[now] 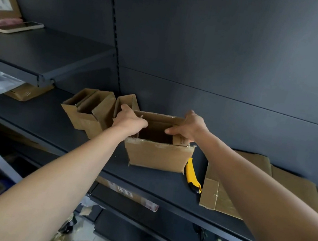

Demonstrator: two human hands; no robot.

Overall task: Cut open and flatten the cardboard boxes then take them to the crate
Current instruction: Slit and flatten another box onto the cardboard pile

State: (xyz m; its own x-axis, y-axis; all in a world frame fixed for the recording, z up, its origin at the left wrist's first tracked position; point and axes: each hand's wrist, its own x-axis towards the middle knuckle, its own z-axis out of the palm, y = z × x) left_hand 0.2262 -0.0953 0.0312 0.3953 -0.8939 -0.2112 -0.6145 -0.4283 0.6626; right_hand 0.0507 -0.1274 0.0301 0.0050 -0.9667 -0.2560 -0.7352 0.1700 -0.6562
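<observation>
Dark metal shelf [155, 180] bears 1 opened cardboard box [156, 155], left hand [131, 120] and right hand [190, 127] both gripping its top flaps; flattening apparently underway, seams probably needing the yellow knife [192, 175] lying alongside.

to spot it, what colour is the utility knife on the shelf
The utility knife is yellow, black at one end; head view.

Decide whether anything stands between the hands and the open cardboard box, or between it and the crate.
Nothing blocks the hands: the left hand and right hand grip the open cardboard box at its top flaps. No crate is in view, so that path cannot be judged.
</observation>
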